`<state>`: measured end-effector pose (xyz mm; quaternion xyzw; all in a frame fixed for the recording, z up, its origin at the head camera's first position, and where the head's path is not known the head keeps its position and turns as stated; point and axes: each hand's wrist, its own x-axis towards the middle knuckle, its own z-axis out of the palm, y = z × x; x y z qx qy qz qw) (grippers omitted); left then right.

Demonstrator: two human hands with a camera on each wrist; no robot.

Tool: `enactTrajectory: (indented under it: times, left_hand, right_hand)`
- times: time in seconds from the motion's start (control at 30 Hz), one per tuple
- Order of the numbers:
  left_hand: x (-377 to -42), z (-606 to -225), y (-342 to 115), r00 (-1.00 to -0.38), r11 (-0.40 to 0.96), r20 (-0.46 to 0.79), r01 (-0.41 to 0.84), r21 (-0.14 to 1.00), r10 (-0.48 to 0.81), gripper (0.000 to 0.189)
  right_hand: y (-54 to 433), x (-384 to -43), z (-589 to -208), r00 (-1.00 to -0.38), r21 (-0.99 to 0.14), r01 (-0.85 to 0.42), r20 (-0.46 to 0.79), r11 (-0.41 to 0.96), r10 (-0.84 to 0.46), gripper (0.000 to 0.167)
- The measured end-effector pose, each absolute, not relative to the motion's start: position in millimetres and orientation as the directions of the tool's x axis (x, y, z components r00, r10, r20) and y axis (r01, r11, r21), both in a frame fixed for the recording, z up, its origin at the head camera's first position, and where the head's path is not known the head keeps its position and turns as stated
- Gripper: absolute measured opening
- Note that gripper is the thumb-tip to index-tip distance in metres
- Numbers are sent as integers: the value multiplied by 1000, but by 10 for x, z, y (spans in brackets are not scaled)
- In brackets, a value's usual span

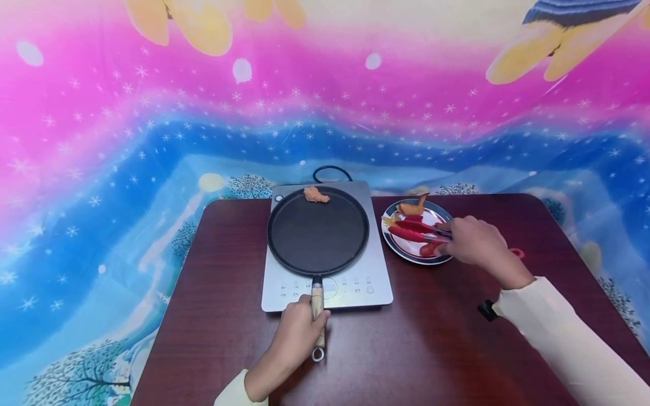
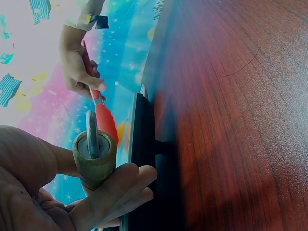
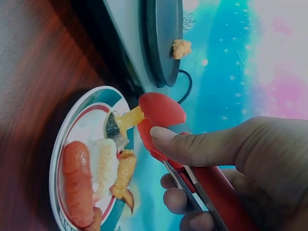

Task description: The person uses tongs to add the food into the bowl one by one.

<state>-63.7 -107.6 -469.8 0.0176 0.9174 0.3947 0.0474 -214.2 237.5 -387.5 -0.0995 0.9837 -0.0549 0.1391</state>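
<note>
My left hand [image 1: 297, 330] grips the wooden handle [image 1: 317, 304] of a flat black frying pan [image 1: 317, 237]. One piece of fried food [image 1: 316, 195] lies near the pan's far edge. In my right hand [image 1: 474, 239] is a pair of red-tipped tongs [image 3: 159, 118], held above a plate [image 1: 388, 246] to the right of the pan. A yellow strip of food [image 3: 131, 119] shows right at the tongs' tips. On the plate lie a red sausage [image 3: 78, 183], a pale piece [image 3: 107, 166] and a browned wing-like piece [image 3: 124, 175].
Beneath the pan is a silver induction cooker [image 1: 378, 282] with touch controls along its front. A black cord [image 1: 332, 167] loops behind it. All stand on a dark red-brown table [image 1: 223, 282], backed by a patterned pink and blue cloth [image 1: 152, 129].
</note>
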Motion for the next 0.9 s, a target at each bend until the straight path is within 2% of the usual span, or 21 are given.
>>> enactTrajectory:
  times: [0.3, 0.43, 0.5, 0.57, 0.7, 0.77, 0.9]
  left_hand:
    - [-638, -4692, -1075, -995, 683, -73, -6, 731, 69, 34]
    - [-635, -4694, -1073, -995, 683, -76, -9, 731, 67, 36]
    - [-633, -4694, -1071, -995, 681, -81, -15, 732, 65, 37]
    - [-631, -4696, -1070, -995, 683, -80, -15, 730, 63, 36]
    - [-630, -4697, -1072, -995, 681, -79, -17, 732, 60, 35]
    - [-630, -4700, -1073, -995, 677, -80, -17, 736, 61, 35]
    - [-626, -4698, -1073, -995, 670, -83, -20, 742, 63, 35]
  right_hand:
    - [2201, -2157, -3771, -948, -137, -201, -221, 970, -228, 64]
    - [2093, -2167, -3732, -954, -126, -202, -197, 971, -224, 40]
    - [2035, -2174, -3718, -957, -116, -196, -192, 974, -216, 35]
    - [1973, -2183, -3704, -958, -106, -200, -185, 974, -217, 36]
    - [1820, -2195, -3677, -956, -87, -221, -177, 971, -234, 53]
    - [1742, -2198, -3671, -956, -67, -237, -161, 969, -245, 56]
    - [1584, -2194, -3695, -956, -14, -284, -69, 959, -285, 46]
